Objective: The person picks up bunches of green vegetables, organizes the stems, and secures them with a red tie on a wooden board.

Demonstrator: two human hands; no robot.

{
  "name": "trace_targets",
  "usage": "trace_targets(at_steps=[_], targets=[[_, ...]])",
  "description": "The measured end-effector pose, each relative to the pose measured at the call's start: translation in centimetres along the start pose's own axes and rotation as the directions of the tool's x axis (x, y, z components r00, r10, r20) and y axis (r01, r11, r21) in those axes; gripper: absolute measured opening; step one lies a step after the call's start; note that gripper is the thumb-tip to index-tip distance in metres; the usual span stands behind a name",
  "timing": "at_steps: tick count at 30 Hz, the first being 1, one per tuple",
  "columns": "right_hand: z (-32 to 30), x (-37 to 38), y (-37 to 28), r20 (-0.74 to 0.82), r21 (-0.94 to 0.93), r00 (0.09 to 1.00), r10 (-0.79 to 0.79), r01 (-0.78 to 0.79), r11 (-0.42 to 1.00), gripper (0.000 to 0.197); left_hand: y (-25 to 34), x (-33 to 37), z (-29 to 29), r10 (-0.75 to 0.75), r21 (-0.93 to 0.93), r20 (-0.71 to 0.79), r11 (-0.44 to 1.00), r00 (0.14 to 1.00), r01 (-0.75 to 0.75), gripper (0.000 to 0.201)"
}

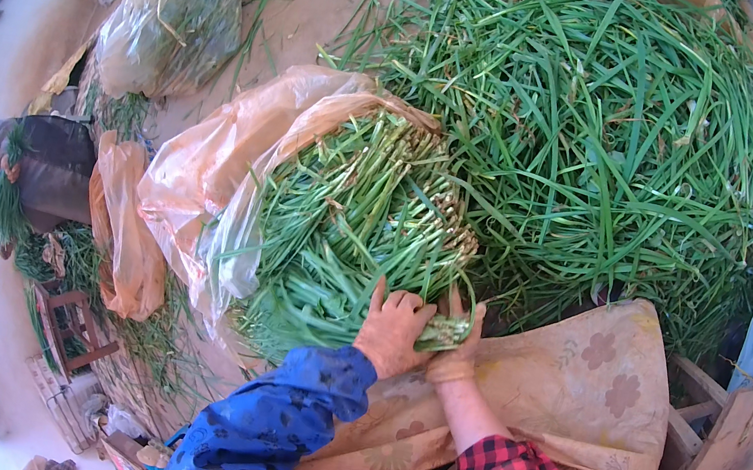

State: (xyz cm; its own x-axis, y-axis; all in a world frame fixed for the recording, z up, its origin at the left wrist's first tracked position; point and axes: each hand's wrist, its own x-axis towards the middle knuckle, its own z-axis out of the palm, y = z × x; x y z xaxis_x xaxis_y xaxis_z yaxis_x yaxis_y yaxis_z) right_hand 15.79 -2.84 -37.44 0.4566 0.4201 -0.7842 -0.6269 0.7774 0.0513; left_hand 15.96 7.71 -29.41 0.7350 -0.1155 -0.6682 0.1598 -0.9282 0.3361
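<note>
A plastic bag (198,140), pale orange and see-through, lies with its mouth spread around a stack of long green stalks (372,204) that look like garlic chives, their pale cut ends toward the right. At the near edge of this stack, my left hand (393,334) rests with fingers bent over a bunch of stalks, the thumb side toward the right hand. My right hand (460,344) closes around the pale ends of the same bunch of green stalks (440,331). The fingertips are partly hidden among the leaves. A tan flowered apron (549,393) spreads below my hands.
A large heap of loose green stalks (601,143) fills the far right. Wooden boards (706,469) stand at the right. To the left are a person in dark clothing (49,170), another orange bag (128,233), a small wooden stool (73,324) and a filled clear bag (172,27).
</note>
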Motion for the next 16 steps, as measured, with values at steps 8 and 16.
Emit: trace_targets(at_steps=[8,16], targets=[[3.0,-3.2,0.7,0.169,-0.033,0.985,0.042,-0.037,0.999,0.069,-1.0,-0.6,0.2,0.139,0.077,-0.223,0.989,0.965,-0.125,0.087],[6.4,-5.8,3.2,0.714,-0.687,0.697,-0.072,0.716,0.124,0.094,-4.3,-6.2,-2.0,0.104,-0.331,-0.432,0.906,0.896,-0.264,0.101]])
